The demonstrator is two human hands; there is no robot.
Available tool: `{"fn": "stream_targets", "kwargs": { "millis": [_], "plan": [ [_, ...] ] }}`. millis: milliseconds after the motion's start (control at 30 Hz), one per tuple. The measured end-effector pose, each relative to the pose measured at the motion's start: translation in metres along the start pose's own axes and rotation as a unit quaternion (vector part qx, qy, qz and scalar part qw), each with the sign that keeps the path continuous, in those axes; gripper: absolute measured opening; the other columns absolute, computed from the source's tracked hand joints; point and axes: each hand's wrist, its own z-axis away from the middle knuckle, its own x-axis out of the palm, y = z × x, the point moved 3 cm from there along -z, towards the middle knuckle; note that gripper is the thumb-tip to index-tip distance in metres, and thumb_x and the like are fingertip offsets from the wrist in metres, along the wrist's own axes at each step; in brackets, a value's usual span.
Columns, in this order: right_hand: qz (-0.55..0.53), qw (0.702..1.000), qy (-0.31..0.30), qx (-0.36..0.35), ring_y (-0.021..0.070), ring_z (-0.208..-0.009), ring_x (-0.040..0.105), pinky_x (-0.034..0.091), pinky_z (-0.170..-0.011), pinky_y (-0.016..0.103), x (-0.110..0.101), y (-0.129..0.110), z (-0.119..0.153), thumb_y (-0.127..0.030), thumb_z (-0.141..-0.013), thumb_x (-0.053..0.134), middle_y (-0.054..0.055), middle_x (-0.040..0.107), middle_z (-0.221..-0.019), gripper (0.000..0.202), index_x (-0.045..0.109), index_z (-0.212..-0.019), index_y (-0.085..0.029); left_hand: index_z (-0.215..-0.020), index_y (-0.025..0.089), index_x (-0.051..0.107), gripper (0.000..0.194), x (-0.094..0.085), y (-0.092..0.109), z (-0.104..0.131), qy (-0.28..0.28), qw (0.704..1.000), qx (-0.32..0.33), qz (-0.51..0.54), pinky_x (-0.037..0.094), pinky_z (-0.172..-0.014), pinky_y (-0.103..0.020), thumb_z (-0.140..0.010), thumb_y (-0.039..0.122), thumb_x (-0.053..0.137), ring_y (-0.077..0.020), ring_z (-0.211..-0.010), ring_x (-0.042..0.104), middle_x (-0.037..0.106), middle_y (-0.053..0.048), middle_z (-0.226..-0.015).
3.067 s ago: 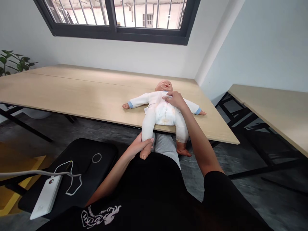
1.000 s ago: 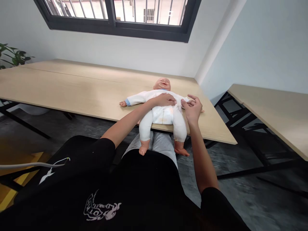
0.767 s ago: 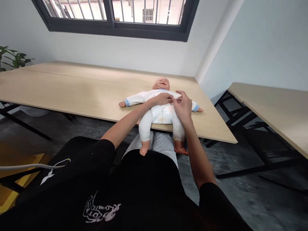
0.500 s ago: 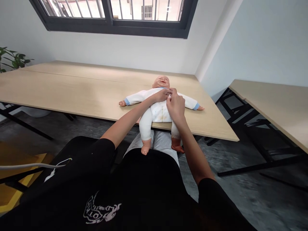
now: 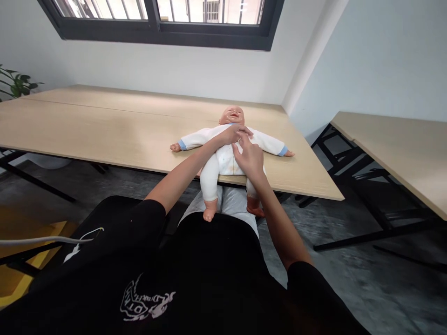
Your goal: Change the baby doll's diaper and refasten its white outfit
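A baby doll (image 5: pixel 232 116) lies on its back near the table's front edge, arms spread and legs hanging over the edge towards my lap. It wears a white top (image 5: pixel 268 140) with blue cuffs and collar; brownish marks show low on the front. My left hand (image 5: pixel 236 134) rests across the doll's chest with its fingers stretched out to the right. Just below it is my right hand (image 5: pixel 250 154), thumb and fingers apart, its fingertips meeting the left fingers over the chest. The cloth directly beneath both hands is hidden.
The pale wooden table (image 5: pixel 115 121) runs far to the left under a barred window. A second table (image 5: pixel 394 139) with black folding legs stands on the right. A black chair (image 5: pixel 115 209) with a cable (image 5: pixel 45 240) is at my left, beside something yellow (image 5: pixel 21 288).
Both hands were pinched together at the doll's chest. Now their fingers have loosened and straightened, the left lying flatter over the chest. The view has shifted slightly.
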Motion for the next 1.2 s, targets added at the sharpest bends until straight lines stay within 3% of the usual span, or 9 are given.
{"fn": "stream_targets", "kwargs": {
  "millis": [133,200,300,433,567,733,900,1033,1200],
  "plan": [
    [-0.02,0.999,-0.01,-0.041,0.0355,-0.112,0.071,0.057,-0.094,0.046,0.007,0.0,0.008,-0.032,-0.106,0.044,0.01,0.072,-0.132,0.055,0.04,-0.16,-0.02,-0.088,0.014,0.07,0.008,-0.004,0.022,0.015,0.108,0.994,0.011,-0.002,0.055,-0.089,-0.033,-0.093,0.019,0.067,-0.0204,-0.089,0.073,0.074,-0.01,-0.093],
    [-0.033,0.998,-0.006,-0.048,0.0355,-0.115,0.07,0.057,-0.096,0.047,0.008,0.001,0.009,-0.032,-0.107,0.042,0.011,0.071,-0.135,0.057,0.037,-0.161,-0.016,-0.093,0.015,0.069,0.011,-0.01,0.041,0.035,0.189,0.98,0.053,-0.044,0.054,-0.09,-0.031,-0.098,0.019,0.06,-0.0193,-0.096,0.073,0.074,-0.009,-0.105],
    [-0.041,0.997,0.006,-0.061,0.0364,-0.121,0.068,0.056,-0.1,0.049,0.009,0.001,0.009,-0.03,-0.108,0.04,0.015,0.069,-0.136,0.053,0.041,-0.157,-0.01,-0.097,0.018,0.068,0.013,-0.017,0.06,0.075,0.247,0.957,0.054,-0.144,0.052,-0.09,-0.029,-0.098,0.017,0.055,-0.0186,-0.097,0.071,0.075,-0.007,-0.103],
    [-0.027,0.994,0.008,-0.105,0.0346,-0.132,0.061,0.051,-0.109,0.049,0.011,-0.001,0.009,-0.025,-0.106,0.039,0.016,0.063,-0.144,0.044,0.057,-0.144,-0.012,-0.095,0.018,0.066,0.014,-0.033,0.051,0.13,0.326,0.915,-0.023,-0.238,0.052,-0.088,-0.031,-0.097,0.017,0.052,-0.0206,-0.095,0.068,0.074,-0.007,-0.099],
    [-0.04,0.991,0.005,-0.128,0.0343,-0.132,0.061,0.052,-0.109,0.049,0.01,-0.002,0.011,-0.024,-0.105,0.038,0.016,0.064,-0.143,0.045,0.058,-0.144,-0.013,-0.097,0.017,0.068,0.015,-0.043,0.022,0.16,0.259,0.905,-0.11,-0.32,0.049,-0.1,-0.042,-0.095,0.019,0.053,-0.0269,-0.103,0.065,0.073,-0.011,-0.106],
    [-0.042,0.99,0.008,-0.136,0.0325,-0.137,0.057,0.048,-0.114,0.05,0.009,-0.001,0.013,-0.026,-0.106,0.035,0.011,0.059,-0.15,0.047,0.055,-0.148,-0.02,-0.102,0.018,0.07,0.019,-0.045,0.005,0.167,0.148,0.877,-0.182,-0.419,0.043,-0.105,-0.048,-0.089,0.017,0.056,-0.0349,-0.117,0.055,0.068,-0.014,-0.114],
    [-0.045,0.99,0.027,-0.134,0.03,-0.135,0.059,0.048,-0.115,0.047,0.016,0.002,0.012,-0.026,-0.106,0.035,0.013,0.066,-0.141,0.043,0.064,-0.136,-0.015,-0.084,0.02,0.059,0.007,-0.047,0.004,0.162,0.179,0.899,-0.177,-0.358,0.042,-0.103,-0.045,-0.083,0.013,0.06,-0.0303,-0.106,0.056,0.066,-0.011,-0.101],
    [-0.046,0.989,0.035,-0.133,0.0297,-0.134,0.061,0.049,-0.113,0.046,0.018,0.003,0.011,-0.023,-0.106,0.038,0.014,0.067,-0.14,0.041,0.067,-0.132,-0.013,-0.08,0.021,0.05,0.015,-0.047,0.004,0.157,0.236,0.94,-0.155,-0.191,0.045,-0.09,-0.035,-0.079,0.011,0.061,-0.0214,-0.088,0.056,0.061,-0.003,-0.085],
    [-0.045,0.99,0.039,-0.129,0.0289,-0.131,0.064,0.05,-0.111,0.046,0.014,0.001,0.013,-0.022,-0.105,0.039,0.014,0.068,-0.138,0.039,0.069,-0.13,-0.014,-0.085,0.021,0.049,0.034,-0.046,0.007,0.144,0.224,0.957,-0.158,-0.097,0.043,-0.08,-0.028,-0.065,0.001,0.068,-0.016,-0.08,0.052,0.055,0.002,-0.082]
  ]
}}
